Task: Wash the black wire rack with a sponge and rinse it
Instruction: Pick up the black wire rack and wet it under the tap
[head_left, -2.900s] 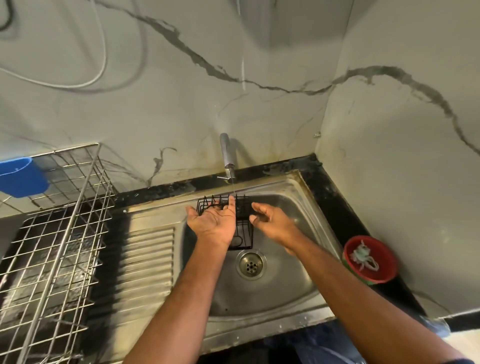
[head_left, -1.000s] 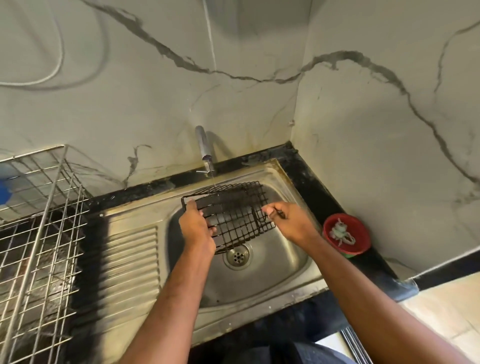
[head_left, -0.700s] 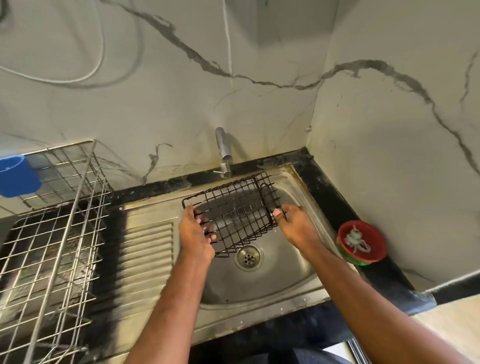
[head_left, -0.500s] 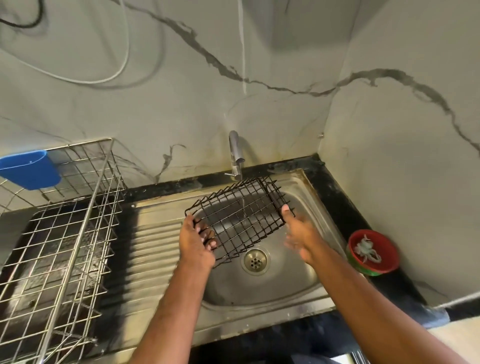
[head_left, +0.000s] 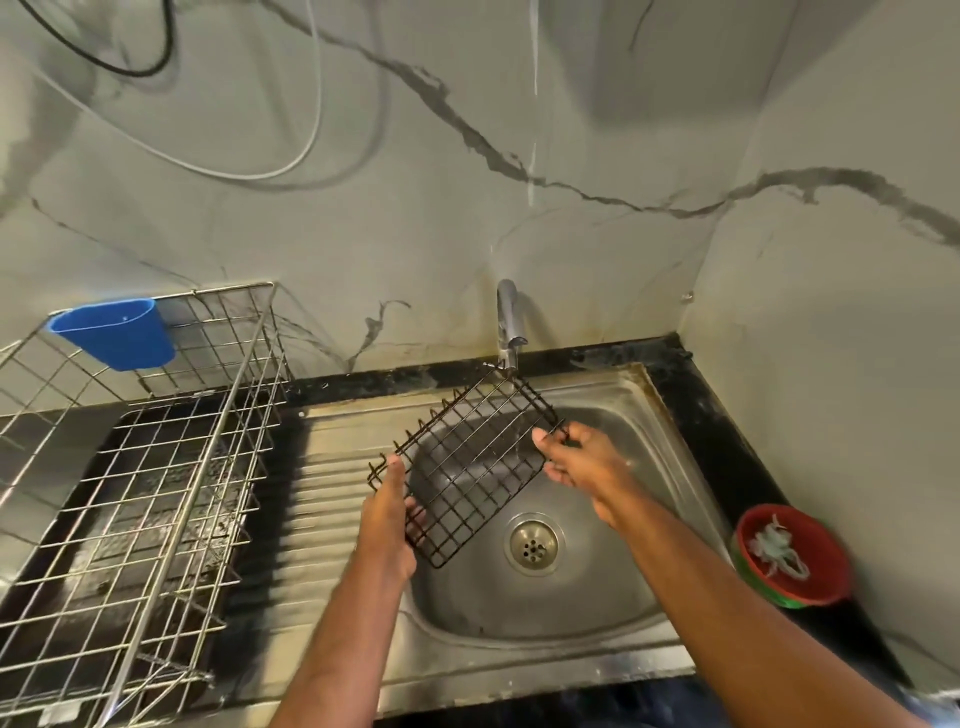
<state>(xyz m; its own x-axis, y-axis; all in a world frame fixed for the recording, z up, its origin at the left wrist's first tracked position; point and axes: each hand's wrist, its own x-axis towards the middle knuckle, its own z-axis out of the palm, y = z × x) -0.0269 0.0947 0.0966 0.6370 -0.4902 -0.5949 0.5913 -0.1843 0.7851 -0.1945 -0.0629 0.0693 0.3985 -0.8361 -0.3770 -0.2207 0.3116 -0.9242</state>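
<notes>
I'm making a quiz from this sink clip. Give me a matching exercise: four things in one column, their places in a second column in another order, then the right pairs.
Things:
1. black wire rack
2. blue cup
3. red bowl
4. drain

Places:
A. on the black counter to the right of the sink
B. hung on the rim of the steel dish basket
C. at the bottom of the sink basin
D. held over the basin, under the tap, by the left hand and the right hand

Pairs: 1-D, 2-B, 3-A, 4-C
</notes>
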